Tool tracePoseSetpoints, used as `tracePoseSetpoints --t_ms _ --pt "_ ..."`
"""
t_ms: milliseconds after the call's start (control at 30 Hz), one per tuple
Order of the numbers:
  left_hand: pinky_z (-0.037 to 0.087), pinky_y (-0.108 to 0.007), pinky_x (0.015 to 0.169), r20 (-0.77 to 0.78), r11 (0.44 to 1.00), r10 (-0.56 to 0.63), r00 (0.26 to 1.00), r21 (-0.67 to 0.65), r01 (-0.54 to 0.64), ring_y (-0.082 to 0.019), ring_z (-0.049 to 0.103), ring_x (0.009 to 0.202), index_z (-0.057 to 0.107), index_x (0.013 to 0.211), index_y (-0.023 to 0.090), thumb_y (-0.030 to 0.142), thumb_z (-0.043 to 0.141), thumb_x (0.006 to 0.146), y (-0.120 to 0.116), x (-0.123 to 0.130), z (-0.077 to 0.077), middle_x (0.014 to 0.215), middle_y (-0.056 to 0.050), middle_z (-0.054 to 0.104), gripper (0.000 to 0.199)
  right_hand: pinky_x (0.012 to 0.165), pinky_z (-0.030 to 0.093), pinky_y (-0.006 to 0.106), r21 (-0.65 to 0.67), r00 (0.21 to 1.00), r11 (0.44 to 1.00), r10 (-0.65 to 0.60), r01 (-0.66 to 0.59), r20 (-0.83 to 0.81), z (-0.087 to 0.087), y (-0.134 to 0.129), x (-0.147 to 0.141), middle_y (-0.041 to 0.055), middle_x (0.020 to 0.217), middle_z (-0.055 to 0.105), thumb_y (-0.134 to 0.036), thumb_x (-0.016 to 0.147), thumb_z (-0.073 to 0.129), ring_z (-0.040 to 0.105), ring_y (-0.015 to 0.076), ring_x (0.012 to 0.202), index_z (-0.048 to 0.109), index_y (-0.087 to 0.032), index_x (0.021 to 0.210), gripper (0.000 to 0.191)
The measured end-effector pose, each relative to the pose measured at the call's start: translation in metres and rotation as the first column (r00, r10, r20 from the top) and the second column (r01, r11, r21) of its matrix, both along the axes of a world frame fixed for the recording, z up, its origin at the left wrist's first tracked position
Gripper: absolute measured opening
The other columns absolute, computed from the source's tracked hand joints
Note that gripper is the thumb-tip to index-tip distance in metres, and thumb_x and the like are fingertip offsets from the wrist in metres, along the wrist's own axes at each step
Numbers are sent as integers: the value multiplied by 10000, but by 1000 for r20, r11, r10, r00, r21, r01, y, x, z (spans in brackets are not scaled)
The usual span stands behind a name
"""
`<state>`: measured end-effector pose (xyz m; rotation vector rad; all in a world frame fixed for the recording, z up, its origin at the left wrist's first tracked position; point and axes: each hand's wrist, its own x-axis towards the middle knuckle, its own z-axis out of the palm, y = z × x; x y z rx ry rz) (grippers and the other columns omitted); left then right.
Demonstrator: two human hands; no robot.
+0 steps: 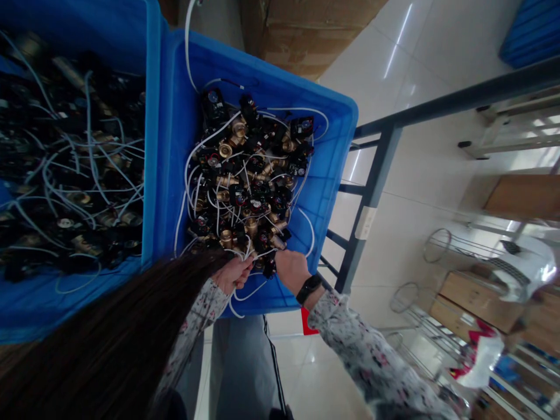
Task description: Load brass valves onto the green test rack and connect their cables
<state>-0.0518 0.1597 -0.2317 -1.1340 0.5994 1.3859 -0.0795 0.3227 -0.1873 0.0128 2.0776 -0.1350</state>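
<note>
My left hand (235, 274) is closed around thin white cables (237, 312) at the near side of a blue bin (324, 192). Loose cable ends hang below its fingers. My right hand (292, 269), with a black band at the wrist, is curled shut just to the right. Its fingertips are hidden, beside a black valve part (269, 267), and I cannot make out what they hold. Inside the bin lies a heap of brass valves (251, 226) with black actuator housings (238, 195) and tangled white cables. Dark hair covers part of my left forearm.
A second blue bin (152, 134) with similar valves and cables adjoins on the left. Cardboard boxes (301, 35) stand beyond the bins. A dark metal frame (371, 192) runs along the right side. Farther right are racks with cartons (481, 300) on a glossy tiled floor.
</note>
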Motion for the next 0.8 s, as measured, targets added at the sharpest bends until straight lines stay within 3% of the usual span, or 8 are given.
tracePoseSetpoints --t_ms 167,300,400,467,533,667,733,800 --pt "390 -222 478 75 985 116 990 117 -124 -124 496 473 404 660 161 270 361 917 5 -4 9 530 -3 474 282 536 423 244 39 989 991 -132 130 69 31 -47 50 119 792 676 -86 878 298 660 199 716 550 -113 980 272" --pt "380 -205 462 98 984 143 985 92 -152 -96 473 437 385 661 160 256 312 930 10 -8 11 571 -10 498 294 524 410 262 39 961 965 -260 257 90 44 -81 81 115 787 672 -75 882 275 657 215 703 470 -107 1112 303" --pt "247 -140 367 74 995 103 992 -15 -102 -30 296 318 352 656 160 251 283 935 17 -9 7 501 41 416 301 583 419 282 -74 896 893 -440 443 54 55 -90 95 90 761 650 -139 903 278 627 214 706 538 -153 926 262" --pt "140 -124 337 34 994 47 998 -98 -43 -16 200 285 336 654 166 268 292 929 21 -10 9 450 78 331 297 661 424 297 -214 812 795 -584 568 -16 65 -86 102 81 800 628 -203 905 315 593 207 764 542 -171 810 249" --pt "94 -121 330 -22 985 -20 1000 -174 16 -17 182 275 327 653 173 278 319 917 25 -12 18 424 94 291 284 685 419 286 -338 665 637 -746 693 -45 78 -78 108 64 822 607 -262 895 357 563 189 779 540 -179 830 211" --pt "86 -124 324 -158 960 -137 978 -266 92 -21 194 276 328 652 179 295 368 885 33 -19 59 412 93 312 264 618 401 247 -419 382 300 -916 857 125 107 -54 121 22 730 571 -312 881 372 534 155 686 525 -184 808 212" --pt "81 -129 327 -225 950 -187 956 -288 118 -22 190 280 330 647 181 316 385 869 36 -23 87 411 92 315 265 609 391 244 -422 325 222 -927 879 189 121 -43 129 14 690 556 -288 859 393 523 152 665 518 -182 750 196" --pt "74 -139 332 -285 939 -236 929 -313 143 -23 178 284 337 637 182 353 421 839 38 -30 115 407 94 303 278 597 381 244 -418 317 209 -925 884 208 134 -34 138 11 675 557 -247 824 422 520 151 651 518 -181 718 157"
